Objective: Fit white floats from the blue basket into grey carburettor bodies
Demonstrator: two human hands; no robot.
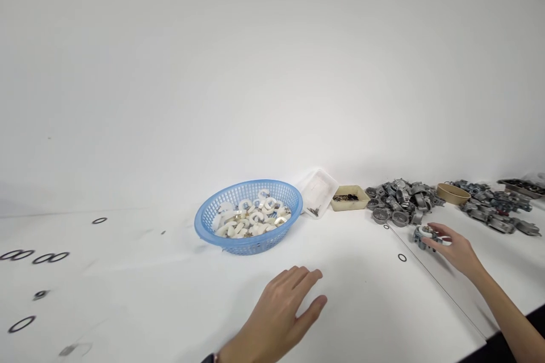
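Observation:
My left hand (283, 309) hovers over the white table, fingers stretched and thumb apart, with nothing in it. Just beyond it stands a blue plastic basket (251, 247) holding many white plastic rings (256, 218). At the right, my right hand (455, 249) has its thumb and fingers around a small grey metal housing (421, 238) with a white ring in its top. Whether that housing touches the table I cannot tell. Behind it lies a heap of similar grey metal housings (400, 198).
A white tray (319, 190) with small pins leans beside a cream tray (361, 204) of dark parts. Farther right are a tan round container (453, 194) and more metal parts (502, 207). Black rubber rings (51, 258) lie at left; another black ring (402, 258) lies near a table seam.

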